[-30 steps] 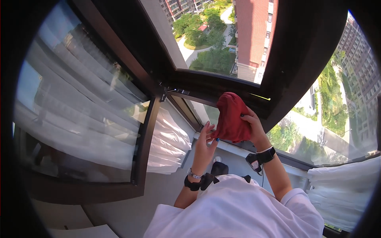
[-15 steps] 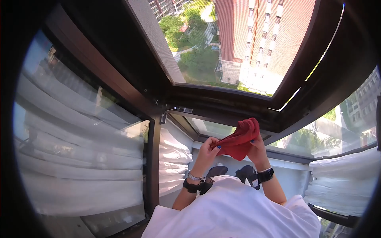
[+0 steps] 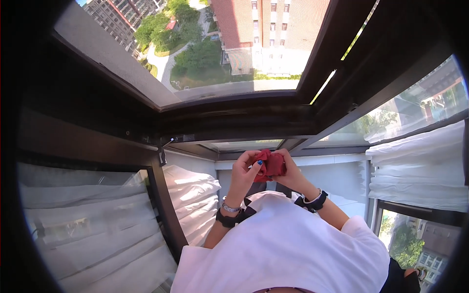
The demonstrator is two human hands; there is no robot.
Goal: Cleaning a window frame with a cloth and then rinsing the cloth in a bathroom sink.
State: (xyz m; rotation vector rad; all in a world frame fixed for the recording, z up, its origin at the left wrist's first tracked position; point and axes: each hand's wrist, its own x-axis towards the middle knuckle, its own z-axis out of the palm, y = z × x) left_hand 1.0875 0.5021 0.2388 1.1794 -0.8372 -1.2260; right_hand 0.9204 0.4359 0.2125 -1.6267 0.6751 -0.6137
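A dark red cloth (image 3: 273, 164) is bunched into a small bundle between my two hands, in front of my chest. My left hand (image 3: 244, 172) grips its left side, with the thumb lying across the folds. On the other side my right hand (image 3: 291, 171) wraps round the cloth; part of its fingers is hidden behind the bundle. Both hands are held just below the lower frame of the window, apart from it.
A dark window frame (image 3: 234, 119) spans the space ahead, with buildings and trees far below. At its left corner sits a metal latch (image 3: 162, 155). White curtains hang at the left (image 3: 188, 200) and right (image 3: 420, 168). A pale sill (image 3: 332, 161) runs behind my hands.
The cloth, loosely spread with a raised fold before, is now gathered into a compact bundle. Both hands have come closer together. The view has shifted, so the window sits further left.
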